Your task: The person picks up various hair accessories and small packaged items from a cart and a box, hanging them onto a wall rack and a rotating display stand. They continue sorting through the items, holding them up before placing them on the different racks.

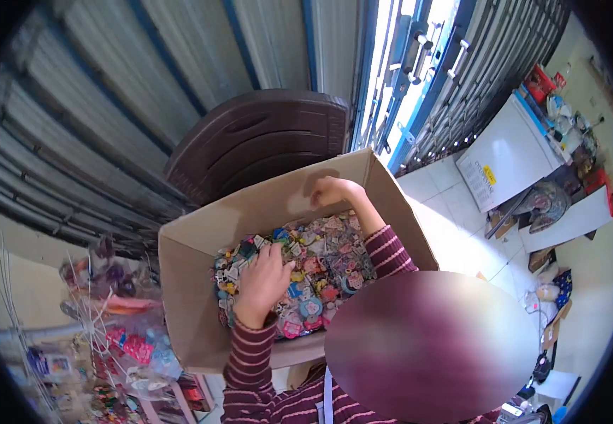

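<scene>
Open brown cardboard box (187, 300) in front of the person, loose heap of small multicoloured flat charm-like pieces (311, 283) inside, across its bottom. Left hand (264, 279) palm down over left part of heap, fingers loosely extended, slightly bent, thumb apart, fingertips at the pieces; underside hidden, can't tell if it has hold of one. Right hand (333, 191) higher, near the box's far wall, above heap, fingers half curled; can't tell if anything is in it. Both arms in maroon long sleeves with pale stripes (251, 360). Dark brown plastic chair (271, 138) just behind box, grey corrugated metal shutter (278, 42) beyond; white boxy appliance with yellow sticker (511, 152) off right.
</scene>
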`<state>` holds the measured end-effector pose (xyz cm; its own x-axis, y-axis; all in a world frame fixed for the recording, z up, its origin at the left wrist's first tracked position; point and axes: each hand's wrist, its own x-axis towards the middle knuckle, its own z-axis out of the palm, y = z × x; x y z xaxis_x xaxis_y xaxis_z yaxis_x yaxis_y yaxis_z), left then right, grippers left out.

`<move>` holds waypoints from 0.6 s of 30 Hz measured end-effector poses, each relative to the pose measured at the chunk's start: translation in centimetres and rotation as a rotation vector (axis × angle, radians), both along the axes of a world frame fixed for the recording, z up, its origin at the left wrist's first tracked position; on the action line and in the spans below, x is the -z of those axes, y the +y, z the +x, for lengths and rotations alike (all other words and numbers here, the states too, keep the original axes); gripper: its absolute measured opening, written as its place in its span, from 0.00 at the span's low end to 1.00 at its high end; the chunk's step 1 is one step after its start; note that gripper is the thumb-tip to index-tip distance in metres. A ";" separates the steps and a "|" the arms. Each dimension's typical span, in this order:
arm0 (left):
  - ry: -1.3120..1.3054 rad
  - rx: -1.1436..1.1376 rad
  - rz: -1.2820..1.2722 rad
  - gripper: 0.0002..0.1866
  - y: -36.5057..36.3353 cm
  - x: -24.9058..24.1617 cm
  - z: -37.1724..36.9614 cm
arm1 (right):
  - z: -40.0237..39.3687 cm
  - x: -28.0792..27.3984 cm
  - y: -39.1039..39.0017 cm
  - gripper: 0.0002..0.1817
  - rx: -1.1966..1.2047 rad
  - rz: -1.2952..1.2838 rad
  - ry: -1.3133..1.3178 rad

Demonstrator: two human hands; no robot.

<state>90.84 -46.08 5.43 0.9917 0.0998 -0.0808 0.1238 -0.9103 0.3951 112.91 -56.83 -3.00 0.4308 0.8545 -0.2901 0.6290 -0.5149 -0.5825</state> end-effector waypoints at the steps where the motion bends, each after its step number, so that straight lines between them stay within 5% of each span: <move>1: 0.108 -0.031 0.193 0.16 -0.5 1.2 1.8 | 1.1 1.6 -0.7 0.14 0.114 -0.133 0.075; 5: 0.214 0.126 0.022 0.18 -1.2 7.0 6.5 | 2.0 10.3 -2.2 0.15 0.446 -0.180 -0.053; 6: 0.237 0.126 0.029 0.18 -1.2 9.0 7.8 | 1.0 12.5 -2.7 0.18 0.643 0.028 -0.076; 8: 0.540 0.140 -0.237 0.19 -0.7 13.6 10.1 | 1.0 18.6 -3.0 0.28 0.632 -0.058 0.028; 10: 0.513 0.080 -0.233 0.20 -0.8 17.7 11.1 | -1.1 21.4 -3.2 0.31 0.680 -0.016 -0.009; 15: 0.317 -0.020 -0.193 0.26 -2.0 24.1 12.5 | -2.2 19.6 -3.9 0.37 0.871 0.014 0.147; 18: 0.298 -0.114 -0.191 0.27 -2.8 26.2 13.3 | -2.3 23.5 -3.9 0.26 0.894 0.172 0.290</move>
<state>104.16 -48.88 -20.82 0.9053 0.1638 -0.3919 0.3555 -0.7971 0.4881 110.60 -60.75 -26.47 0.8760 0.2850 -0.3891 -0.1359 -0.6282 -0.7661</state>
